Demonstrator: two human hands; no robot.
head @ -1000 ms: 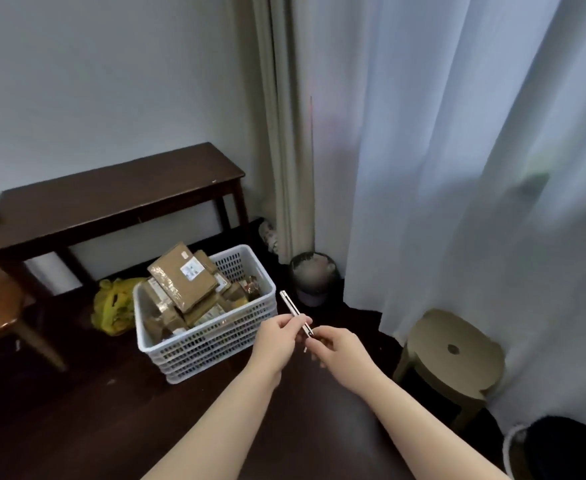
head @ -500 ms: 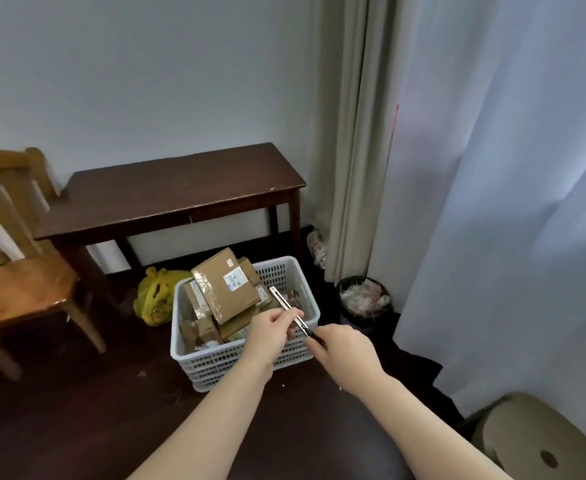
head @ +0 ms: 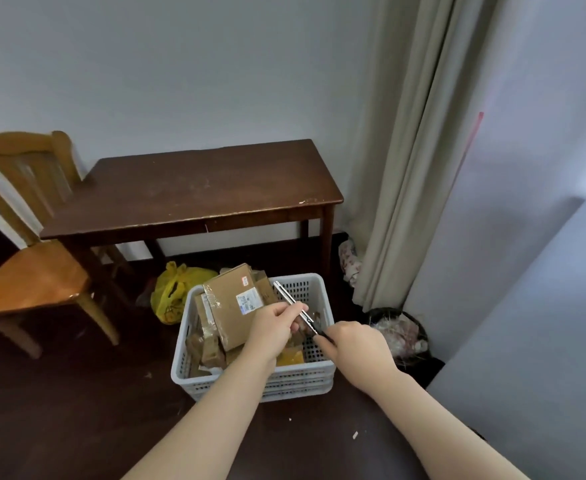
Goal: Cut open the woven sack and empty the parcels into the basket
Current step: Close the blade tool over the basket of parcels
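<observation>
Above the white perforated plastic basket [head: 298, 379] of brown cardboard parcels [head: 230, 308], a slim silver-and-black utility knife [head: 287, 297] lies along 11-to-5 o'clock, its silver end pointing to 11. The left hand [head: 273, 328] pinches its middle; the right hand [head: 353, 344] curls round its black end.

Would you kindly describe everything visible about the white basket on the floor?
The white basket is a rectangular plastic crate with perforated walls and a solid rim. It stands upright on the dark floor in front of the wooden table, heaped with taped cardboard parcels. A yellow bag lies behind it.
</observation>
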